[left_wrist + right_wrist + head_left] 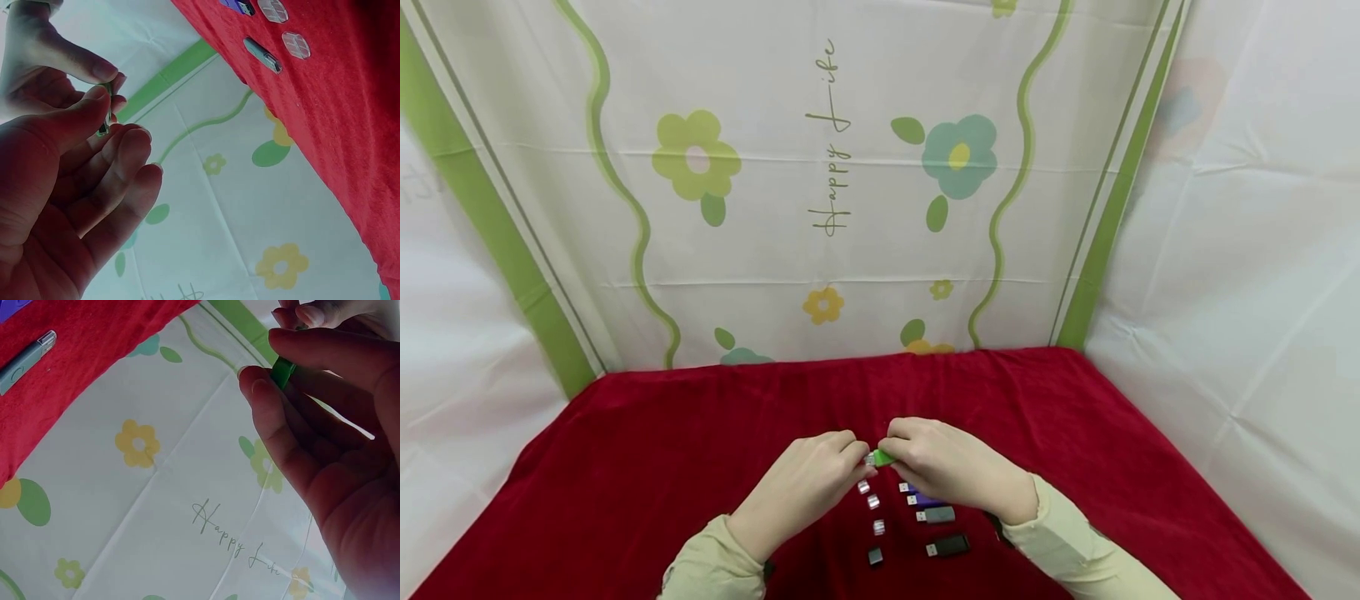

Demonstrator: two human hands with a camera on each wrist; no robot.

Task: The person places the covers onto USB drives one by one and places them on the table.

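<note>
In the head view my right hand [951, 462] pinches a green USB flash drive [883, 457] between thumb and fingers, its plug end pointing left. My left hand [808, 483] pinches a small clear cap [869, 459] right at that plug end. Both hands meet above the red cloth. The right wrist view shows the green body between the right thumb and forefinger, with the left fingertips close beyond it. Much of the drive and cap is hidden by fingers.
On the red cloth [737, 433], a column of clear caps [873, 502] and a dark cap [876, 557] lies left of several USB drives: purple [927, 502], grey [938, 516] and black [953, 545]. A flower-printed curtain [760, 250] hangs behind the cloth.
</note>
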